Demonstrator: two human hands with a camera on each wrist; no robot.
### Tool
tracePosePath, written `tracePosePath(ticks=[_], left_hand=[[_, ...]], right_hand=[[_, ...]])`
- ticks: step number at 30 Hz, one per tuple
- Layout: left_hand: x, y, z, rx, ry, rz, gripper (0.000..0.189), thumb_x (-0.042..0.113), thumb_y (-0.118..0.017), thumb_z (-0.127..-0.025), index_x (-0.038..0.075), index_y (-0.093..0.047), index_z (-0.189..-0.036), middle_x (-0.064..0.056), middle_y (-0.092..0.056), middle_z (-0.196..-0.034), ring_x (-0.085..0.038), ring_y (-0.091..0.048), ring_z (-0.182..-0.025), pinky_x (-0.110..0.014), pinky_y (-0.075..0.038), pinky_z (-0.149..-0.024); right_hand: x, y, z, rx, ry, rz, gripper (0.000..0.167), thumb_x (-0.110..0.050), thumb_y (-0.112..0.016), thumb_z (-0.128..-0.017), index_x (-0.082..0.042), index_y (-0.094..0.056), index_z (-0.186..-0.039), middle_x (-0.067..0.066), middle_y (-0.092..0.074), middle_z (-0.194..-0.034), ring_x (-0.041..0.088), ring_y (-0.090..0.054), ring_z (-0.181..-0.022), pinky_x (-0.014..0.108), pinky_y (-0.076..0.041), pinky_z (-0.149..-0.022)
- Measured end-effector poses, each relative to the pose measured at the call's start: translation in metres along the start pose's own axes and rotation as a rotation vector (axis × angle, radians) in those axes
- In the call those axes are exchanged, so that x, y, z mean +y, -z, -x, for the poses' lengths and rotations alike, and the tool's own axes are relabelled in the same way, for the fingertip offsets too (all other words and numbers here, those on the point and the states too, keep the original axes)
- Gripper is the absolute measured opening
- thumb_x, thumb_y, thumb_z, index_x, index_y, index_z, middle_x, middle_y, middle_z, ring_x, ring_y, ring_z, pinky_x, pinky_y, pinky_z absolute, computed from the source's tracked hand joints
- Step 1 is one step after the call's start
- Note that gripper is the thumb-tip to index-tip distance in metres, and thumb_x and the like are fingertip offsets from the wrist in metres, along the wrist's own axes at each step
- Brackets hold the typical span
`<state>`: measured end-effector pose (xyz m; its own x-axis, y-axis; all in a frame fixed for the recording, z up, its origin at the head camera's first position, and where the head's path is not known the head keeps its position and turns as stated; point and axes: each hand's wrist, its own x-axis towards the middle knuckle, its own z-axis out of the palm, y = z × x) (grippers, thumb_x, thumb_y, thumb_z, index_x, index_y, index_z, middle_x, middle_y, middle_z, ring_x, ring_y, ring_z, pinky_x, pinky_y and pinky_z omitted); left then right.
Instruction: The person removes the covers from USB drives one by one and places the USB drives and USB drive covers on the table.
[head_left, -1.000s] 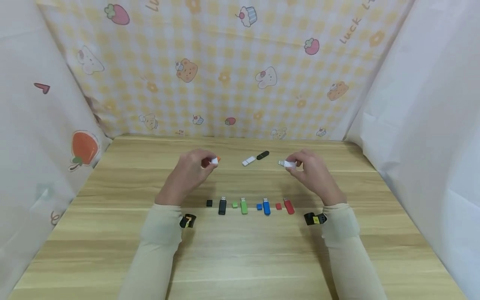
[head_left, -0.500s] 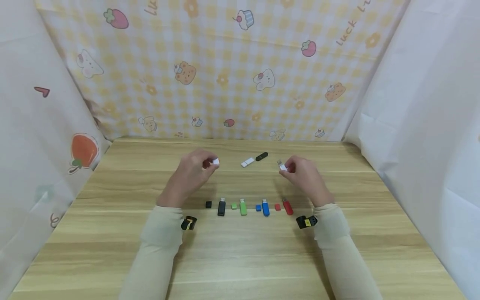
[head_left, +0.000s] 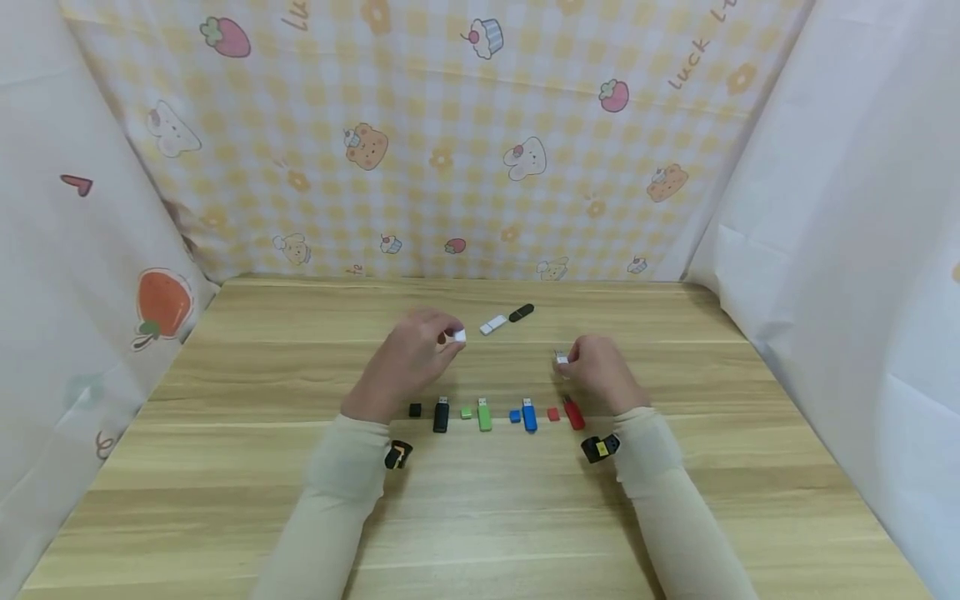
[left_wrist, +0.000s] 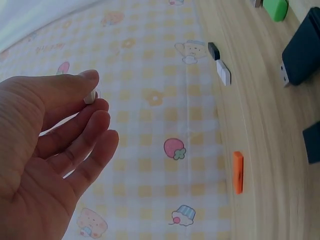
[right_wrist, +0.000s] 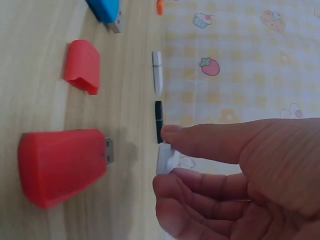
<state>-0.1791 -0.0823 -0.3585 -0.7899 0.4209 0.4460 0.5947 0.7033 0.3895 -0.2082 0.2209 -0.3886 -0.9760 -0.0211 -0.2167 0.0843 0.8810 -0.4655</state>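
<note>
My left hand (head_left: 412, 357) pinches a small white cap (head_left: 460, 336) between thumb and index finger, above the table's left middle. In the left wrist view its other fingers are loosely bent, and only a sliver of the cap shows. Lower down on the right, my right hand (head_left: 604, 372) pinches a white USB stick (head_left: 562, 358), its metal plug pointing away from me. Just nearer than that stick lie a red USB stick (head_left: 573, 413) and its red cap (head_left: 553, 414). Thumb and fingers partly cover the white stick (right_wrist: 166, 159) in the right wrist view.
Left of the red pair run uncapped blue (head_left: 529, 416), green (head_left: 484, 415) and black (head_left: 442, 416) sticks, each with its cap alongside. Farther back lie a capped white stick (head_left: 493, 325) and a dark one (head_left: 521, 312). An orange stick (left_wrist: 238, 172) lies near the patterned curtain.
My left hand has moved right and slightly nearer with the white cap. The right hand has come left and nearer, turning the white USB stick's plug from leftward to away from me.
</note>
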Motion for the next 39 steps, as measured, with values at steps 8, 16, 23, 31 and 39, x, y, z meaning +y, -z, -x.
tracePosePath(ticks=[8,16,23,31,39], left_hand=[[0.008,-0.006,0.0,-0.03,0.01,-0.011,0.021,0.014,-0.08,-0.099,0.003,-0.077,-0.117,-0.011,-0.076,-0.114,-0.023,-0.071,-0.096,-0.034,-0.064,-0.082],[0.012,-0.012,-0.001,-0.054,0.004,-0.026,0.023,0.016,-0.081,-0.099,0.004,-0.077,-0.118,-0.009,-0.076,-0.115,-0.019,-0.07,-0.096,-0.034,-0.064,-0.083],[0.015,-0.015,-0.001,-0.062,0.007,-0.031,0.023,0.016,-0.082,-0.097,0.005,-0.077,-0.116,-0.008,-0.076,-0.112,-0.018,-0.068,-0.092,-0.032,-0.064,-0.08],[0.016,-0.018,-0.002,-0.074,0.014,-0.038,0.022,0.017,-0.082,-0.098,0.006,-0.078,-0.116,-0.008,-0.076,-0.112,-0.017,-0.068,-0.092,-0.032,-0.064,-0.08],[0.017,-0.021,-0.003,-0.065,0.001,-0.03,0.02,0.016,-0.083,-0.097,0.006,-0.078,-0.114,-0.008,-0.076,-0.112,-0.018,-0.068,-0.092,-0.033,-0.064,-0.08]], right_hand=[[0.002,-0.008,-0.001,-0.078,-0.005,0.008,0.039,-0.018,-0.076,-0.1,-0.007,-0.063,-0.065,-0.002,-0.048,-0.055,0.013,-0.042,-0.05,0.024,-0.033,-0.049],[0.002,-0.013,-0.001,-0.089,-0.009,0.04,0.052,-0.017,-0.073,-0.101,-0.015,-0.048,-0.055,-0.004,-0.043,-0.052,0.011,-0.04,-0.048,0.023,-0.032,-0.047],[0.002,-0.013,-0.001,-0.117,-0.031,0.062,0.055,-0.021,-0.07,-0.104,-0.015,-0.048,-0.053,-0.003,-0.043,-0.051,0.012,-0.041,-0.047,0.024,-0.034,-0.049],[0.002,-0.012,0.001,-0.134,-0.027,0.077,0.057,-0.025,-0.067,-0.106,-0.015,-0.048,-0.054,-0.003,-0.043,-0.052,0.012,-0.042,-0.049,0.024,-0.034,-0.05],[0.008,-0.002,0.002,-0.171,-0.03,0.066,0.054,-0.033,-0.065,-0.108,-0.012,-0.054,-0.059,-0.003,-0.044,-0.054,0.014,-0.042,-0.051,0.027,-0.034,-0.053]])
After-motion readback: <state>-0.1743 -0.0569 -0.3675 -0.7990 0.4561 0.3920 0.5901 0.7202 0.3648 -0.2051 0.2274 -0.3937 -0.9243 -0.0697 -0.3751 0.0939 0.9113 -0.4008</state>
